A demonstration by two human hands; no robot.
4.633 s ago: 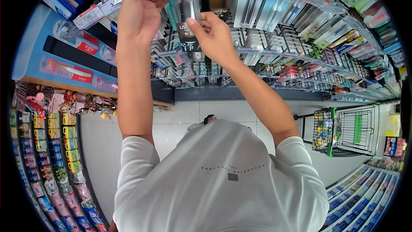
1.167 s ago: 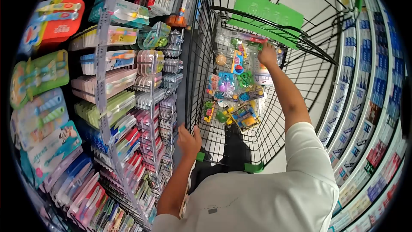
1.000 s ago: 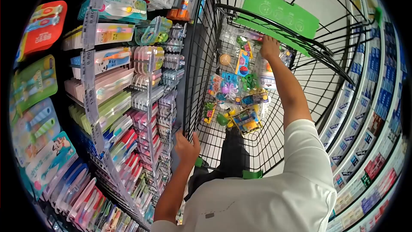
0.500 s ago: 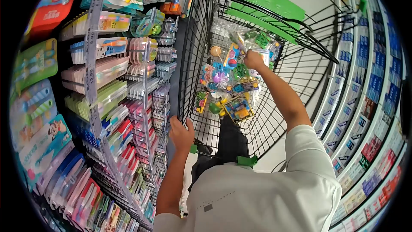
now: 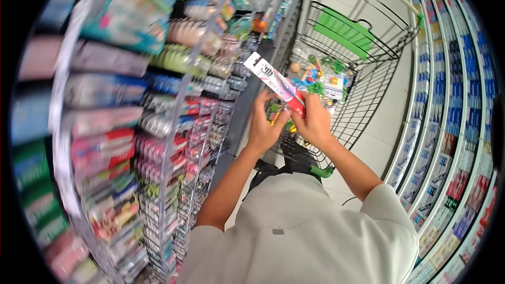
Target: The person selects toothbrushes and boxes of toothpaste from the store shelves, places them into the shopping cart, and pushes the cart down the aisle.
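Observation:
A long toothbrush pack (image 5: 279, 84), white at its top end and red at the bottom, is held up slantwise over the near side of a black wire shopping cart (image 5: 363, 110). My right hand (image 5: 315, 122) is closed around its red lower end. On the pack's left side, my left hand (image 5: 265, 125) has its fingers at the edge and its thumb close to the lower end; the fingers are partly hidden. Beneath the pack, colourful packaged toys (image 5: 314, 76) lie in the cart, next to a white box-like pack (image 5: 334, 85).
On the left stands a rack of hanging toothbrush packs (image 5: 158, 121), blurred by motion. Shelves of boxed goods (image 5: 447, 126) run along the right. A green panel (image 5: 344, 32) is fixed at the cart's far end, with pale floor tiles (image 5: 368, 142) beside it.
My right hand has come back from inside the cart and now grips the toothbrush pack. My left hand has risen from the cart's near edge to the pack. The view has shifted.

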